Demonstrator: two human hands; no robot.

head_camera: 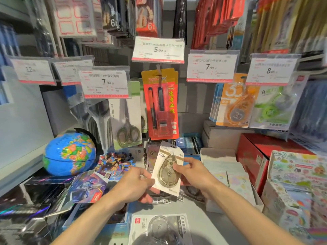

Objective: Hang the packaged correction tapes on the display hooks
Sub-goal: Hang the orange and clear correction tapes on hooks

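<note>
A packaged correction tape (168, 171) is held between both hands, gripped at its lower left edge by the left hand (136, 184) and pinched at its right edge by the right hand (192, 174). A teardrop-shaped translucent brownish dispenser is sealed on a white card marked "40m", tilted with its top leaning left. A second packaged correction tape (159, 228), with a round clear dispenser, is laid flat below the hands, nearer the viewer.
</note>
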